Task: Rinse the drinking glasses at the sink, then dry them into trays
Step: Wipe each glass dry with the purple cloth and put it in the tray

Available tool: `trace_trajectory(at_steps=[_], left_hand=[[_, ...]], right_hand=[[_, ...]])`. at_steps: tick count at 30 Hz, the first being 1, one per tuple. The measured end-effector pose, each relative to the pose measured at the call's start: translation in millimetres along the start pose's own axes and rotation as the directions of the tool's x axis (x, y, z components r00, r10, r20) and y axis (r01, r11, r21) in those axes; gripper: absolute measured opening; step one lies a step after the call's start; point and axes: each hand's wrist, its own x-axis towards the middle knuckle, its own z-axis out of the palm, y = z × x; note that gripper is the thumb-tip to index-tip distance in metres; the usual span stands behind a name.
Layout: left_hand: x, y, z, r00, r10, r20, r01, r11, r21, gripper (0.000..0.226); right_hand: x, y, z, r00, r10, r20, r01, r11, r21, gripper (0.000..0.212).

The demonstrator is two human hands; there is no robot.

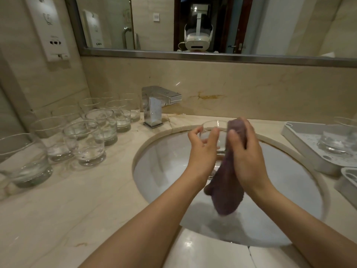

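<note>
Right over the sink basin (160, 171), the person's left hand (202, 146) holds a clear drinking glass (213, 132) upright, thumb and fingers curled round its side. The right hand (245, 151) grips a purple cloth (226, 190), fingers wrapped about its upper part and pressing it against the right side of the glass; the lower end of the cloth hangs down loose above the bowl of the basin.

On the counter (77, 209) to the left stands a cluster of tumblers (85, 142), upright and close together, running from the near left edge back toward the wall. Just behind the basin's rim, left of the held glass, stands a square chrome faucet (154, 105) with its spout pointing right.

To the right of the basin lies a white tray (297, 140) with one tumbler in it (336, 140), upright. A second white tray (347, 182) shows only its corner at the right edge, nearer than the first. A mirror (154, 26) runs along the wall above the backsplash.
</note>
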Motion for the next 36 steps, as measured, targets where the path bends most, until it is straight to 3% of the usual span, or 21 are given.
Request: trace_trajectory(at_steps=[3,5,7,9,11,13,16,19,21,23,25,28,31,33,36], left_hand=[[-0.5,0.0,-0.7,0.998,-0.036,-0.054,0.030,0.994,-0.103,0.040],[-6.1,-1.4,3.7,0.999,-0.033,-0.033,0.029,0.993,-0.117,0.038],[-9.9,-1.7,9.5,1.000,-0.012,-0.010,0.011,0.992,-0.123,0.037],[-10.7,-1.4,12.3,1.000,0.010,0.009,-0.009,0.993,-0.122,0.039],[-11.6,-1.3,12.8,0.999,0.015,0.043,-0.011,0.995,-0.103,0.040],[-13.2,-1.3,11.8,0.996,0.045,0.076,-0.039,0.997,-0.072,0.045],[-11.4,1.7,9.0,0.985,0.120,0.123,-0.127,0.991,0.048,0.081],[-9.2,6.1,3.4,0.980,0.125,0.153,-0.155,0.966,0.206,0.088],[-7.2,7.5,0.1,0.983,0.129,0.131,-0.152,0.971,0.183,0.070],[-4.3,8.8,-1.3,0.991,0.114,0.068,-0.118,0.990,0.070,0.047],[-0.8,8.2,-1.9,0.999,0.041,-0.019,-0.042,0.998,-0.056,0.038],[-1.1,7.1,-2.0,0.990,-0.020,-0.137,-0.003,0.987,-0.163,0.034],[-6.5,3.3,1.6,0.988,-0.038,-0.148,0.019,0.992,-0.127,0.034],[-9.3,-1.3,6.1,0.993,-0.028,-0.113,0.021,0.998,-0.065,0.036],[-10.9,-5.1,10.2,0.999,0.012,-0.049,-0.011,1.000,0.021,0.041]], right_hand=[[-11.9,7.4,9.3,0.923,-0.379,0.062,0.374,0.849,-0.373,0.054],[-11.3,11.4,9.7,0.897,-0.442,0.009,0.414,0.831,-0.372,0.050],[-6.6,7.0,5.9,0.929,-0.359,-0.094,0.341,0.925,-0.166,0.046],[-0.3,1.7,0.5,0.979,-0.141,-0.149,0.160,0.979,0.129,0.035],[7.3,3.3,-3.4,0.984,0.145,-0.101,-0.092,0.908,0.409,0.023],[13.2,8.5,-5.2,0.933,0.360,-0.011,-0.295,0.782,0.550,0.036],[12.9,5.9,-6.5,0.874,0.483,0.054,-0.417,0.688,0.594,0.050],[12.5,4.0,-8.4,0.857,0.511,0.063,-0.431,0.644,0.632,0.031],[10.0,-1.9,-8.4,0.897,0.441,0.041,-0.387,0.734,0.558,0.030],[5.6,-6.8,-5.8,0.968,0.252,-0.019,-0.224,0.888,0.403,0.032],[-5.3,-10.4,-1.2,0.999,-0.021,-0.030,0.026,0.989,0.149,0.038],[-18.7,3.4,11.5,0.951,-0.303,0.056,0.308,0.938,-0.159,0.049],[-16.8,9.2,19.1,0.978,-0.209,-0.011,0.206,0.973,-0.102,0.050],[-9.7,6.7,16.2,0.995,-0.058,-0.086,0.062,0.997,0.051,0.047],[1.9,6.3,4.4,0.981,0.171,-0.092,-0.136,0.945,0.298,0.030]])
